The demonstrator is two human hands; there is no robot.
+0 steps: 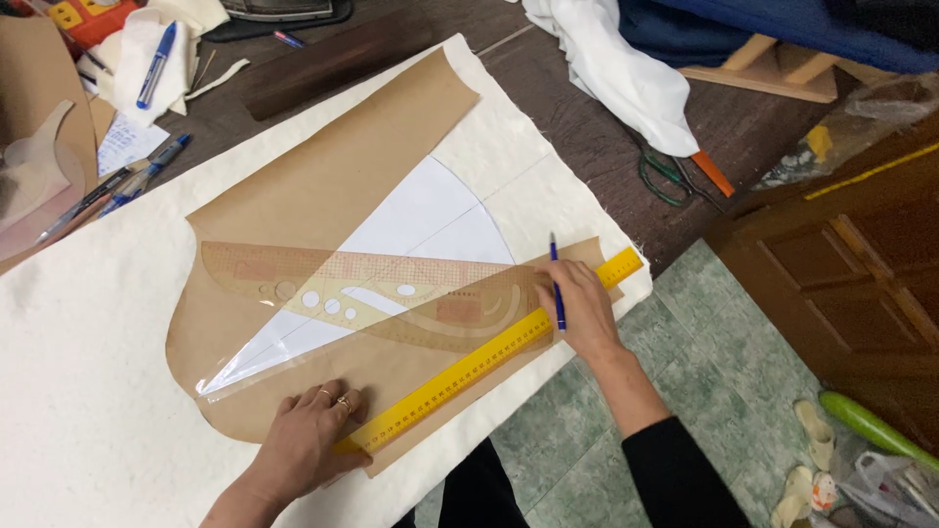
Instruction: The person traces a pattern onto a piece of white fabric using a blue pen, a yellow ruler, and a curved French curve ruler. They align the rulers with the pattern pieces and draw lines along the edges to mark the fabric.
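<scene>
Here the left hand (311, 427) lies flat, fingers spread, pressing on the near end of a long yellow straight ruler (489, 360) where it meets the brown kraft-paper pattern piece (323, 186). The ruler runs slantwise from near left to far right, its far end jutting past the paper close to the table's edge. The right hand (584, 311) rests on the ruler's far part and pinches a slim blue pen (557, 284) between thumb and fingers, the pen standing nearly upright in the view with its tip toward the ruler.

Just beyond the ruler lies a clear, curved plastic pattern ruler (372, 288) with oval cut-outs (its printed grid shows reddish over the paper), reaching from the left part of the brown piece to the right hand. Under it a white, fan-shaped paper piece (430, 220) shows, its point toward the near left. All of this sits on a cream fabric sheet (88, 372) spread over the dark wooden table (577, 117).

At the far left lie several blue pens (147, 176) and paper scraps. On the far right of the table are green-handled scissors (660, 176), beside an orange-handled tool (712, 173) and a heap of white cloth (616, 68). Green tiled floor (704, 362) shows to the near right.
</scene>
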